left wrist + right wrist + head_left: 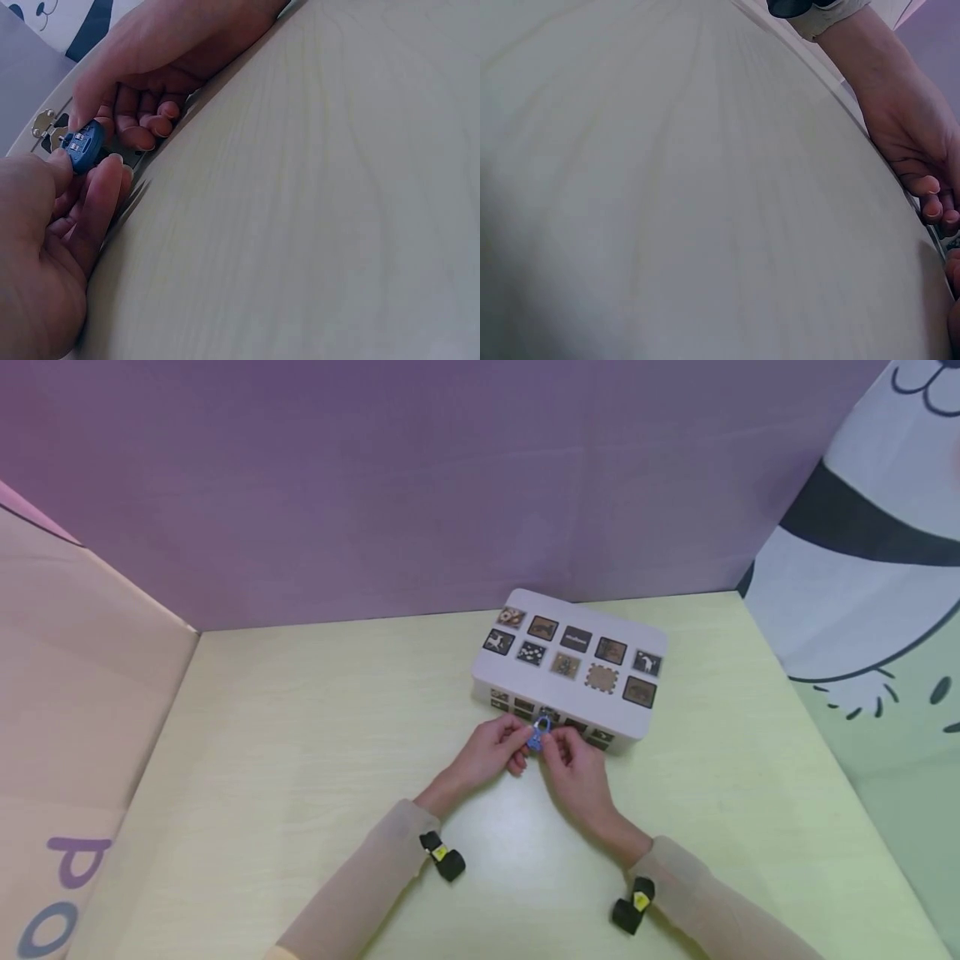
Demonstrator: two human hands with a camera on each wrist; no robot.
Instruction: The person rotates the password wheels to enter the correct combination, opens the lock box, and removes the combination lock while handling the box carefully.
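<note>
A small blue combination padlock [535, 742] is between my two hands, right in front of the box's near side. My left hand [489, 753] pinches its body from the left, with the thumb on it in the left wrist view. From the other side my right hand [583, 778] grips the padlock with its fingertips. Number dials show on the padlock [85, 148] in the left wrist view. Close behind it is a metal latch [43, 123] on the box. The white box [558, 685] has small square pictures on its lid and side.
The box stands on a pale wood-grain table [300, 760], towards its back right. A purple wall panel [420, 493] rises behind the table's far edge. Printed panels flank the table on the left [82, 677] and right [862, 610].
</note>
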